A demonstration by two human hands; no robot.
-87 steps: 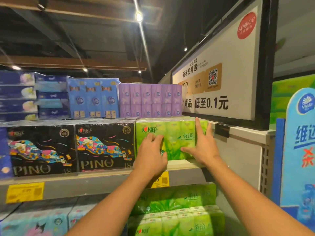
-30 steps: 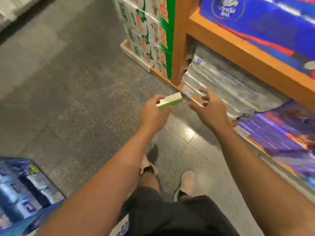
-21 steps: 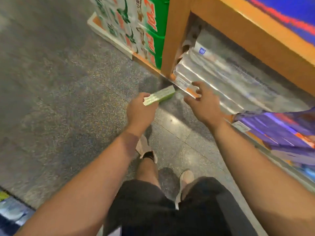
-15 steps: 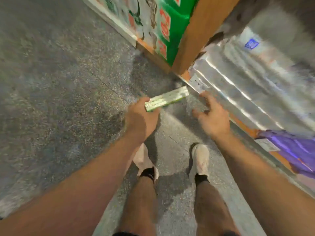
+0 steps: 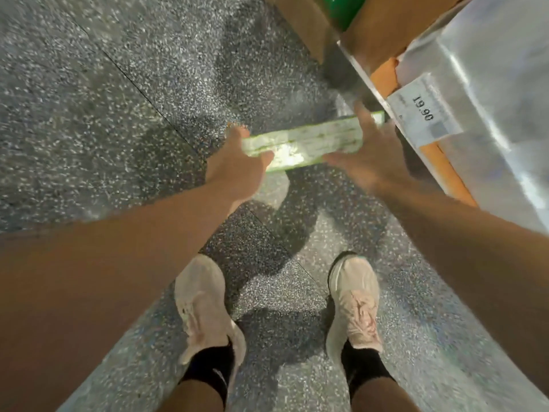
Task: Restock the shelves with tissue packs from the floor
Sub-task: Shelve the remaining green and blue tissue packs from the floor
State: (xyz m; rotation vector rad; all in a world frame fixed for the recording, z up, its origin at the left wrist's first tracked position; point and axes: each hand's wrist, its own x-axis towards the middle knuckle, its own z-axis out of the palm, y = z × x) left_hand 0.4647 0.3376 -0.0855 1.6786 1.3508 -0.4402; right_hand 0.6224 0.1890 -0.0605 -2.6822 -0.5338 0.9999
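Note:
A flat green tissue pack [image 5: 306,144] lies low over the speckled floor [image 5: 118,114], close to the foot of the shelf unit. My left hand [image 5: 234,171] grips its left end, thumb on the near side and fingers round the far side. My right hand [image 5: 371,156] holds the right end the same way, fingers curled over the far edge. The picture is blurred, so I cannot tell whether the pack still touches the floor.
The orange bottom shelf edge [image 5: 439,165] with a white price tag [image 5: 424,114] runs along the right. Clear-wrapped packs [image 5: 490,84] fill that shelf. A wooden post [image 5: 383,28] and a green box [image 5: 347,7] stand at the top. My shoes [image 5: 202,304] [image 5: 355,295] are below.
I have turned from the upper shelf and bent down to the floor. Both hands have come down onto the green pack, and the right hand now holds its right end.

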